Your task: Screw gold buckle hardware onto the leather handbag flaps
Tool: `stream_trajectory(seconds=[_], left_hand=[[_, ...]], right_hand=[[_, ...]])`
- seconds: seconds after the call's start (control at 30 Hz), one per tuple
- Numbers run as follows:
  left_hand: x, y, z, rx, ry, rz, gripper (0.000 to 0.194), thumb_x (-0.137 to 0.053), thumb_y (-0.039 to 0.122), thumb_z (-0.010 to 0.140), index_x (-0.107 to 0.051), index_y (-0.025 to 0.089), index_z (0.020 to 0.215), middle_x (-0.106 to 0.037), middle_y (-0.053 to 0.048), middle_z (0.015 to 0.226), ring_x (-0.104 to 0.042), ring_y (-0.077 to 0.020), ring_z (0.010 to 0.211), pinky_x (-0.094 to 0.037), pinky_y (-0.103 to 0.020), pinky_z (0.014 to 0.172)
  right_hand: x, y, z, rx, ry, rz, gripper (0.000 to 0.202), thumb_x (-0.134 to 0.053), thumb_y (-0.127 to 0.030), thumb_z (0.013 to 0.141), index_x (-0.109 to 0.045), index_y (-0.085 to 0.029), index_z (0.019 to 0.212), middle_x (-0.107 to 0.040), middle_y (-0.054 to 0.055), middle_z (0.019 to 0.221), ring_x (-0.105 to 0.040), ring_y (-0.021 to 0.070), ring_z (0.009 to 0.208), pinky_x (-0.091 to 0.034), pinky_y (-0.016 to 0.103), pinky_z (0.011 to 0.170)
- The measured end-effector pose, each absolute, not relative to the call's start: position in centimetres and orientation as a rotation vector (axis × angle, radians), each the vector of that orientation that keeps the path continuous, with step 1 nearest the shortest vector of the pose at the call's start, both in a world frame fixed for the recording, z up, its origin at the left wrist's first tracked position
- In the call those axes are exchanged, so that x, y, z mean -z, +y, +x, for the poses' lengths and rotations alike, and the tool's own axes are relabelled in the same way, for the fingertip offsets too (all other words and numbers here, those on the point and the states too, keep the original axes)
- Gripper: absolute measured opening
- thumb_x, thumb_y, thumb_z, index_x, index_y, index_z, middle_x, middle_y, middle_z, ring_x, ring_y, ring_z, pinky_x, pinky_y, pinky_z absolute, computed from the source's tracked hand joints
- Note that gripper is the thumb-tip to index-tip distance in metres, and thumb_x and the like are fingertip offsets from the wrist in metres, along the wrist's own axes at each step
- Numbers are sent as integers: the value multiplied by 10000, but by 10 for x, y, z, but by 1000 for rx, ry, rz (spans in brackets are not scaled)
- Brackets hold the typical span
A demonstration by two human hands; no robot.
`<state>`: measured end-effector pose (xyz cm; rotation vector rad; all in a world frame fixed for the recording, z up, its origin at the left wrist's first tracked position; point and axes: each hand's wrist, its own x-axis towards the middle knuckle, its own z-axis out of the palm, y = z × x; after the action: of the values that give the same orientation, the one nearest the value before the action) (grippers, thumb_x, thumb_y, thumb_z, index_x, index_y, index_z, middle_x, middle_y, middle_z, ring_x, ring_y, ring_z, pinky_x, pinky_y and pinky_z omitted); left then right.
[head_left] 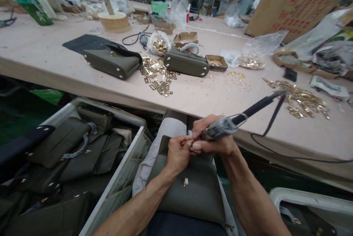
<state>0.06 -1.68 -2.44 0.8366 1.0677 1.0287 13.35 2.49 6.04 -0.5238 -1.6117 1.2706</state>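
A dark olive handbag (190, 192) lies across my lap, a small gold clasp with a white cover (185, 182) on its front. Over the bag's upper edge, my left hand (178, 153) is closed in a pinch on a small gold metal fitting (192, 142), mostly hidden by the fingers. My right hand (212, 136) wraps round a grey and black corded electric screwdriver (223, 127), with its thumb and fingertips at the same fitting. The screwdriver's tip is hidden behind the fingers.
On the table (110, 85) are two olive bags (113, 61), loose gold plates (158, 78), more gold fittings (303, 98) and small boxes. A white crate (118, 177) full of bags stands left; another crate (317, 203) is at lower right. The tool's cable (275, 157) trails right.
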Motion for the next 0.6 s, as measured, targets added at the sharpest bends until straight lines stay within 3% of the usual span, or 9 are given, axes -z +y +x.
stream_trajectory(seconds=[0.13,0.27,0.47,0.6], left_hand=[[32,-18,4,-1003,1042,739,308,-678,279,838,-663,66,1060,-751,-130,834,-757,-224,656,-628,-273,586],[34,-17,3,-1001,1043,760,361,-703,321,844,-666,52,1084,-755,-148,873,-763,-222,688,-638,-261,614],[34,-16,1,-1035,1026,786,405,-766,366,804,-685,49,1042,-765,-150,849,-747,-211,623,-618,-240,554],[34,-16,1,-1043,1046,809,392,-770,376,812,-701,52,1020,-766,-139,828,-740,-207,605,-613,-245,542]], right_hand=[[-76,33,158,-1269,-1242,-445,158,-823,-235,746,-734,-203,872,-598,-8,652,-474,95,449,-439,225,439],[-87,50,203,-1156,-781,-527,160,-796,-197,738,-650,-173,798,-526,-54,669,-361,24,422,-442,165,455],[-64,87,294,-855,-333,-764,217,-674,-42,724,-503,-176,739,-506,-60,704,-470,46,472,-500,156,469],[-32,100,319,-620,-282,-1011,287,-645,20,672,-454,-193,695,-533,-36,667,-587,130,568,-601,263,560]])
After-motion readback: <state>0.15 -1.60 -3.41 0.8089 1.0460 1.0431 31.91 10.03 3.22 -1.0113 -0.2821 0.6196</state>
